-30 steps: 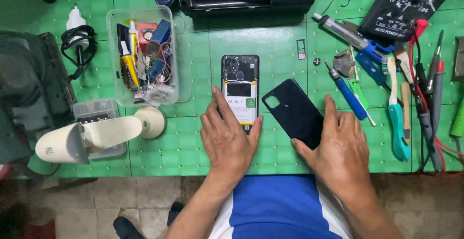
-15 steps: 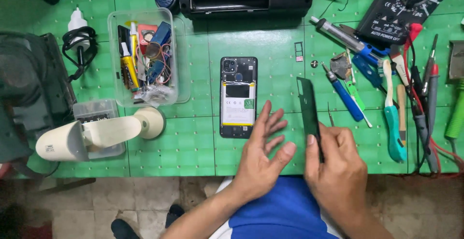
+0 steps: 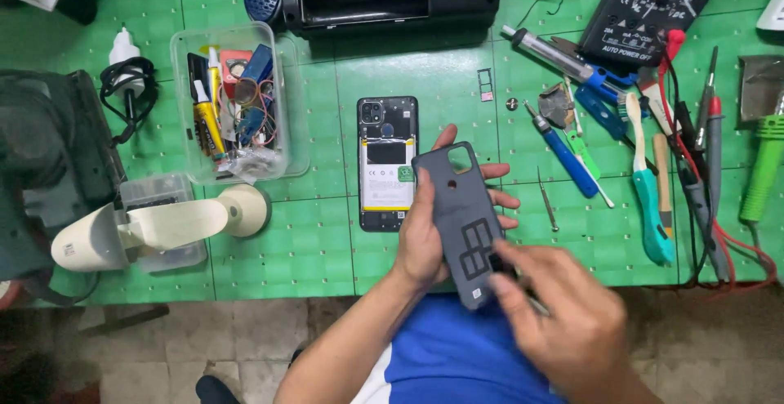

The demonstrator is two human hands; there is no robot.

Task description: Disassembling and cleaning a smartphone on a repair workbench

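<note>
So the back cover (image 3: 464, 223) has been flipped over since half a second ago, when it was standing on edge in the right hand; now it's lying inner side up across the left hand (image 3: 425, 236), which is cradling it from underneath with fingers poking out past the right edge. The right hand (image 3: 563, 326) is pinching at the cover's lower corner, looks like it's picking at something near the dark adhesive patches, though I can't tell if it's gripping a tool. The opened phone (image 3: 387, 163) is sitting on the green mat (image 3: 310, 249) just behind, battery exposed. I'd say he's inspecting or cleaning the cover, and the next bit needs a careful, gentle peel. Screwdrivers (image 3: 563, 152) are lying to the right.
</note>
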